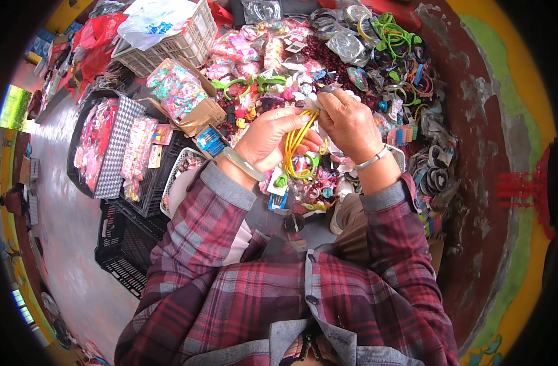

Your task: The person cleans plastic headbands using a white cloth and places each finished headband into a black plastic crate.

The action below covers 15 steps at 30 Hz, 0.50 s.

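Observation:
A bundle of thin yellow bands [290, 153], perhaps headbands, hangs in my left hand [272, 132], pinched near its top between thumb and fingers. My right hand [349, 121] meets it there, its fingers closed on a white soft piece [311, 102] at the bundle's upper end. Whether that piece is fastened to the bands cannot be told, as my fingers cover part of it. Below both hands spreads a heap of small hair accessories. Green headbands [238, 88] lie just beyond my left hand, and a green piece on a white card [279, 180] lies under the bands.
At left stand a houndstooth-patterned box [107, 151] of pink packets, a black plastic crate [123, 256] and a cardboard box [205, 114] of coloured bagged pieces. A pale crate [187, 45] bears a white plastic bag [155, 23]. A worn painted wall [471, 137] bounds the right.

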Tool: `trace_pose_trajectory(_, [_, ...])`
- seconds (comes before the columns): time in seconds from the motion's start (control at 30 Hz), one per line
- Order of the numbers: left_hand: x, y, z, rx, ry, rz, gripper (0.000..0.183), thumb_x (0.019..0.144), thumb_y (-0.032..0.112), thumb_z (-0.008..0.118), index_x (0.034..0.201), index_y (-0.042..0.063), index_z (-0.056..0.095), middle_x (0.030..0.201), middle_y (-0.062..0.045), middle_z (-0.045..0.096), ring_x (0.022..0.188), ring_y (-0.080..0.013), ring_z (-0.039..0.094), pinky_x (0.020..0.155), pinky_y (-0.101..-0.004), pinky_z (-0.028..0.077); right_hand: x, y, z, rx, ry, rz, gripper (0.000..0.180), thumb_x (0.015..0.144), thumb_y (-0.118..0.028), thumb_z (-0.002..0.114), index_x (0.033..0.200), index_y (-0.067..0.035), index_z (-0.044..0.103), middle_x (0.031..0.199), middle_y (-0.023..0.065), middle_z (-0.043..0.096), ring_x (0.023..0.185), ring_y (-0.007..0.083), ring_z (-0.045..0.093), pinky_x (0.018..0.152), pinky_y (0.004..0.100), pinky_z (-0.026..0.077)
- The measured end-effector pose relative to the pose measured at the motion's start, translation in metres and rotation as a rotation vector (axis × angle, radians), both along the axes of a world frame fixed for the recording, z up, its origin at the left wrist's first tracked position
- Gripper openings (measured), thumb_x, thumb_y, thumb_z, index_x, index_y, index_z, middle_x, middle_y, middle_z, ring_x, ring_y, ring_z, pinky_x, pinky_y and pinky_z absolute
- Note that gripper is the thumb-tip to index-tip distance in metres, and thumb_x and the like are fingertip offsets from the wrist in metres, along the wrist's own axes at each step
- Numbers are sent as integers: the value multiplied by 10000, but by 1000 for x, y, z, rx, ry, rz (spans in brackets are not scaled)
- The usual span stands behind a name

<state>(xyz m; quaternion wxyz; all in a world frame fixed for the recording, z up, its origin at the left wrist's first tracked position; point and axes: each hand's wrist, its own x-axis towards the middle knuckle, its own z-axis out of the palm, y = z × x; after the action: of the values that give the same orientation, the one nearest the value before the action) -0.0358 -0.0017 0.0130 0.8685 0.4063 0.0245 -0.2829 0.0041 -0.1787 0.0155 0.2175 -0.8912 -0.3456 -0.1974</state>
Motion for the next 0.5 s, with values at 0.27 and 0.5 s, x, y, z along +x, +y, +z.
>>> trace_pose_trajectory(0.27, [6,12,-3,-126,120,-65,265,867,154,513,1067,-19,500,804,-160,627,680,-188,637,551,-228,518,3,-2,0,-102,-178,49,128,740,-164,599,801,-103,505,693,59,491,587,231,564,486,338,457])
trace_pose_trajectory(0.5, [7,11,-11,-114,55,-51,277,865,126,504,1091,-32,483,838,-162,627,690,-199,631,606,-258,520,3,-1,-9,294,-25,-13,76,810,-162,561,837,-91,559,713,34,538,585,152,555,504,294,453])
